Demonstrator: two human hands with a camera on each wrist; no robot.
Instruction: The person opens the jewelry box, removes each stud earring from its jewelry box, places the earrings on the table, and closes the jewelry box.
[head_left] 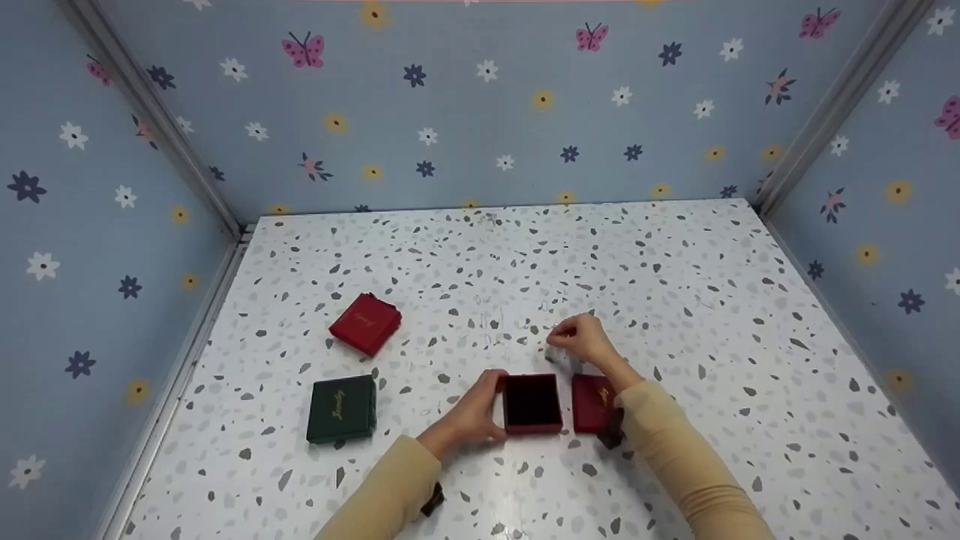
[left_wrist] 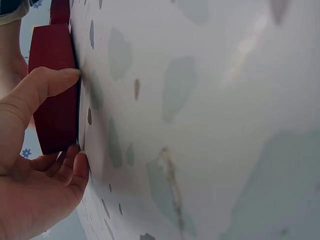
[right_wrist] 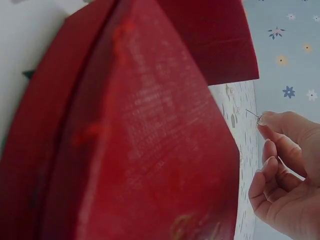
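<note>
My left hand [head_left: 472,412] holds an uncovered red jewelry box [head_left: 532,431] by its left side, thumb at the near corner and fingers at the far one. A dark lining shows inside the box; in the left wrist view its plain red side [left_wrist: 55,100] stands on the table. Beyond the box, just above the tabletop, my right hand [head_left: 585,339] pinches a thin wire-like metal piece [right_wrist: 252,113] between thumb and forefinger, the other fingers curled. Under the right forearm lies a red piece with gold lettering [head_left: 589,405], partly covered by the sleeve.
On the left of the speckled white table [head_left: 450,262] lie a red jewelry box [head_left: 366,324], turned at an angle, and a green jewelry box [head_left: 341,409] with gold lettering. Blue flowered panels [head_left: 480,105] enclose the table at the back and both sides.
</note>
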